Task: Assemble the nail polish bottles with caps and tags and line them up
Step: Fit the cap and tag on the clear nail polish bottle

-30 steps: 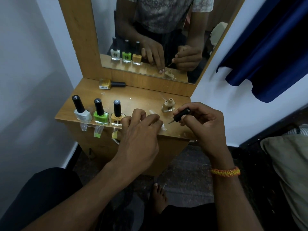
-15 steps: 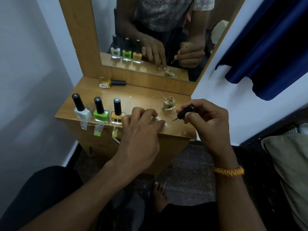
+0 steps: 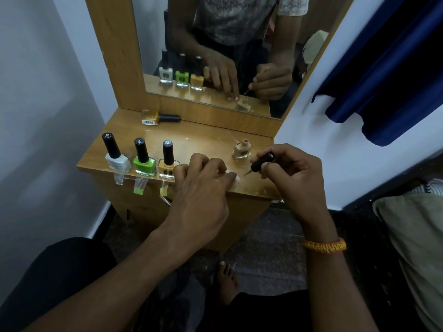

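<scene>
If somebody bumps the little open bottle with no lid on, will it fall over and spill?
Probably yes. The open beige bottle looks small and likely light, so a nudge might tip it. With its cap held in the right hand, polish could leak out. It looks like glass, so maybe fragile too.

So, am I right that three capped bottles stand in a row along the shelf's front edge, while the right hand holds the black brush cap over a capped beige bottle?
Not quite: the beige bottle is uncapped, its neck open, as the head view shows. The rest holds: three capped bottles, white, green and orange, stand in a row along the shelf's front edge, and the right hand holds the black brush cap near that bottle.
</scene>
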A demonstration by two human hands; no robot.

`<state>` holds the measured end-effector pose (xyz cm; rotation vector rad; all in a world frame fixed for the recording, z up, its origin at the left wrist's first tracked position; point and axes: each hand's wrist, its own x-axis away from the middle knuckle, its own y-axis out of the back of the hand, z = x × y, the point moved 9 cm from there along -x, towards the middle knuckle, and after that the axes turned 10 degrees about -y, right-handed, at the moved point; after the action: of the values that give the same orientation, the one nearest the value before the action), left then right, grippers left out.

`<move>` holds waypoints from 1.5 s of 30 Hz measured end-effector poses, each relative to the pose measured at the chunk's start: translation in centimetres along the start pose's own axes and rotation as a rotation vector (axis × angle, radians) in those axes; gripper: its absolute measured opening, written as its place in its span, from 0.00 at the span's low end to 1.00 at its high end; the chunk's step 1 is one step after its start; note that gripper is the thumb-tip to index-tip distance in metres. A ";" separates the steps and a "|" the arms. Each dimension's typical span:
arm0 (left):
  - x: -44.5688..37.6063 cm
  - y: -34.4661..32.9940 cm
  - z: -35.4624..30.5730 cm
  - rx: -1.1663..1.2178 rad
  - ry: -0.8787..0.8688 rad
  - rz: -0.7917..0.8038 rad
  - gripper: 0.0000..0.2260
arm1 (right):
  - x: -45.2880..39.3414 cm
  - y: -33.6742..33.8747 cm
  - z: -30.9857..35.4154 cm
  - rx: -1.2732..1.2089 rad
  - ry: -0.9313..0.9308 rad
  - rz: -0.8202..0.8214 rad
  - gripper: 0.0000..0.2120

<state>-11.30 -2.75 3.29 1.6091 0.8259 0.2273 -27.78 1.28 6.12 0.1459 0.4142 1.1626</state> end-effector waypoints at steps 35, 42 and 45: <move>-0.1 0.2 -0.1 -0.001 -0.011 -0.004 0.19 | -0.1 -1.6 -0.5 0.121 0.017 0.050 0.07; -0.1 0.3 -0.2 -0.003 -0.009 0.007 0.20 | -0.2 -0.9 -0.1 0.086 0.042 0.005 0.08; -0.1 0.1 -0.2 -0.009 -0.006 0.022 0.20 | -0.2 -1.4 -0.5 0.159 0.023 0.027 0.07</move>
<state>-11.42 -2.69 3.50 1.6106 0.8015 0.2410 -26.84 0.50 5.22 0.2777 0.5266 1.1587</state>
